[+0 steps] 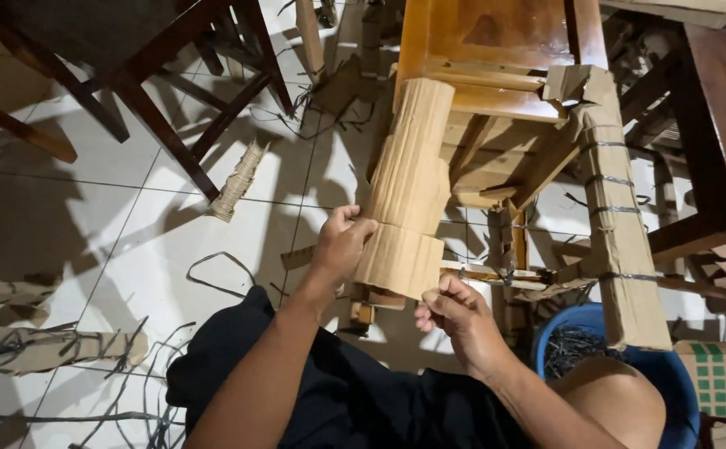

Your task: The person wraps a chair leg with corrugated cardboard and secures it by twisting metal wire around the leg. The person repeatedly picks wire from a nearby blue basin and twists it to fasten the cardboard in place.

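Both hands work the cardboard wrap [408,191] on a wooden chair leg: the left hand [342,244] grips its side edge, the right hand [454,316] pinches closed just below its lower end. Whatever the right fingers hold is too small to make out. A second wrapped leg [620,241] stands right.

Both forearms reach forward from the bottom edge. The left hand [342,245] is raised, fingers curled over — knuckles up. The right hand [456,320] sits lower and nearer, fingertips pinched together, wrist bent slightly inward.
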